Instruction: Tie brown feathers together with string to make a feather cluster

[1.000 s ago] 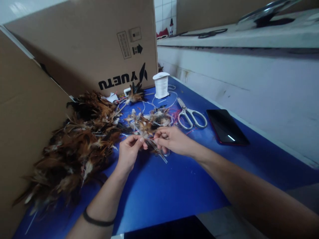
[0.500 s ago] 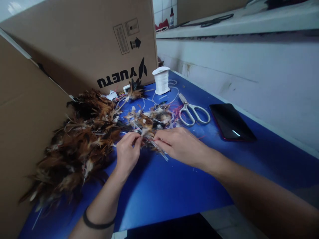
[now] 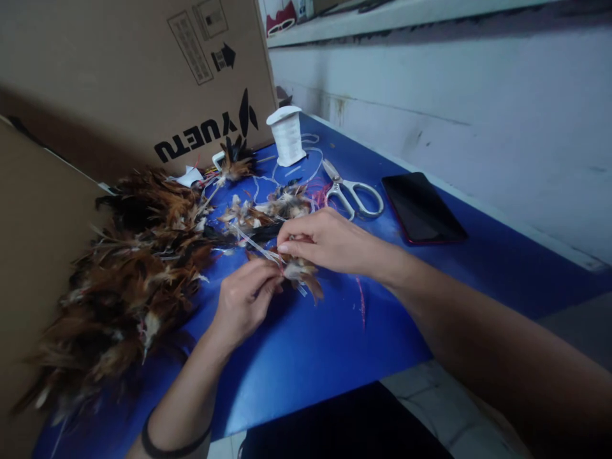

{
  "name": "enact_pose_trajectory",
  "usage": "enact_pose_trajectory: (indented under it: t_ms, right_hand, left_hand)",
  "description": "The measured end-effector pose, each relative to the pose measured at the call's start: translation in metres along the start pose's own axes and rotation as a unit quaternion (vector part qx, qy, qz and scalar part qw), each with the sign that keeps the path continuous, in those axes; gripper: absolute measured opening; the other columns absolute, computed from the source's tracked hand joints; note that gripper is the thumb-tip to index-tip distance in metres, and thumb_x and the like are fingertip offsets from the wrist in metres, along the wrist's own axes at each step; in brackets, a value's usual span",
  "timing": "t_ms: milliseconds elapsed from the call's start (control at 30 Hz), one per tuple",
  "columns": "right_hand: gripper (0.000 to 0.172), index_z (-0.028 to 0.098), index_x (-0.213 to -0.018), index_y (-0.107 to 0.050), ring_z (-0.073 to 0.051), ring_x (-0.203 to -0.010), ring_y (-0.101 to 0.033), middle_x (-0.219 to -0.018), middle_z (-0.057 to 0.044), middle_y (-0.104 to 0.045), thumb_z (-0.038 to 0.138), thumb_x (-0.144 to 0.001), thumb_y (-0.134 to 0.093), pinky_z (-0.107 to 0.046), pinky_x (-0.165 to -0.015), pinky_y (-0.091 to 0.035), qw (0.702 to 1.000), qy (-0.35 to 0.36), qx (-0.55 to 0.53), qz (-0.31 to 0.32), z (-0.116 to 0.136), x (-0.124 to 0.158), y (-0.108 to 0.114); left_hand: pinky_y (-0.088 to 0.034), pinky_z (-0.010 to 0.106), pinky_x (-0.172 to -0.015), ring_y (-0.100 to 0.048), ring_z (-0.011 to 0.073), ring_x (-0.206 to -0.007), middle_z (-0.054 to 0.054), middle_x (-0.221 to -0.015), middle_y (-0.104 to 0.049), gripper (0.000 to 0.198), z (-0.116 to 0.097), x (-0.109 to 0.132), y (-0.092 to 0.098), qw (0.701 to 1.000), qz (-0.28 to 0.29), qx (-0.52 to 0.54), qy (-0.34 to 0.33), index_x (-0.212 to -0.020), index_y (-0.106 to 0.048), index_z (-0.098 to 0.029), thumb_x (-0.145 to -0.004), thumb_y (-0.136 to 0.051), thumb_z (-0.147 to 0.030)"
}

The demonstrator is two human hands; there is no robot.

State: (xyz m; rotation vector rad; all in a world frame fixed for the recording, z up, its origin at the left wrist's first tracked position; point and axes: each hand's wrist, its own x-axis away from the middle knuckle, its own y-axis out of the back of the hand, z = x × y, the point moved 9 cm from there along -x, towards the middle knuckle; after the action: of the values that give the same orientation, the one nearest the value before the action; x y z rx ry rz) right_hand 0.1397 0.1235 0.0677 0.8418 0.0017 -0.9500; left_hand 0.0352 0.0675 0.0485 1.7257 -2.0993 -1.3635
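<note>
My left hand (image 3: 246, 299) is closed, its thumb and fingers pinching a small feather bundle (image 3: 301, 274) with brown and whitish tips pointing right. Clear plastic strips (image 3: 253, 242) run through the same spot. Just above and to the right, my right hand (image 3: 325, 239) is closed in a pinch on red thread (image 3: 280, 262) that meets the bundle at my left fingertips. A loose length of pink-red thread (image 3: 362, 303) hangs below my right wrist. Behind the hands lie loose feathers (image 3: 287, 203).
A large pile of brown feathers (image 3: 129, 287) covers the left side of the blue table (image 3: 306, 357). White-handled scissors (image 3: 356, 194), a dark phone (image 3: 423, 207) and a white spool (image 3: 287, 139) lie beyond my right hand. A cardboard box (image 3: 119, 70) stands behind.
My right hand has moved from beside the left fingertips to above them, still pinching. The feather tips now point right, and red thread hangs under the right wrist. The view has shifted slightly.
</note>
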Motion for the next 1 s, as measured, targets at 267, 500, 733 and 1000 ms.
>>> enact_pose_trajectory:
  t_ms: [267, 500, 733, 1000]
  right_hand:
    - [0.012, 0.016, -0.07, -0.064, -0.009, -0.056, -0.048, -0.063, 0.002, -0.058, 0.017, -0.076, -0.054, -0.021, -0.054, -0.035, 0.98, -0.053, -0.172, 0.086, -0.029, -0.005, -0.042]
    - [0.019, 0.018, -0.063, -0.063, -0.008, -0.048, -0.043, -0.052, 0.003, -0.052, 0.018, -0.08, -0.053, -0.023, -0.051, -0.029, 0.996, -0.011, 0.023, 0.083, 0.008, 0.009, -0.043]
    - [0.018, 0.015, -0.074, -0.066, -0.011, -0.062, -0.054, -0.068, -0.002, -0.062, 0.016, -0.082, -0.05, -0.025, -0.062, -0.034, 0.994, 0.07, 0.087, 0.017, 0.031, 0.011, -0.016]
    - [0.012, 0.014, -0.067, -0.065, -0.006, -0.045, -0.041, -0.048, 0.004, -0.051, 0.019, -0.075, -0.058, -0.022, -0.047, -0.03, 0.984, -0.109, -0.126, 0.059, -0.022, 0.001, -0.021]
  left_hand:
    - [-0.047, 0.029, -0.071, -0.059, 0.0147, -0.065, 0.003, -0.064, -0.064, 0.009, 0.026, 0.004, 0.017, 0.966, -0.108, 0.193, 0.133, -0.073, -0.067, -0.018, -0.079, -0.063, -0.024]
    - [-0.047, 0.024, -0.06, -0.058, 0.0125, -0.058, 0.002, -0.066, -0.062, 0.01, 0.04, 0.006, 0.027, 0.975, -0.145, 0.094, 0.141, -0.074, -0.065, -0.017, -0.08, -0.06, -0.024]
    - [-0.048, 0.024, -0.07, -0.06, 0.0128, -0.076, 0.006, -0.081, -0.066, 0.016, -0.004, 0.001, 0.004, 0.983, -0.038, -0.148, -0.101, -0.083, -0.063, -0.015, -0.085, -0.048, -0.009]
    - [-0.049, 0.025, -0.07, -0.062, 0.0137, -0.074, 0.004, -0.074, -0.066, 0.01, -0.009, 0.0, 0.001, 0.997, 0.004, 0.012, -0.073, -0.079, -0.065, -0.016, -0.082, -0.056, -0.013]
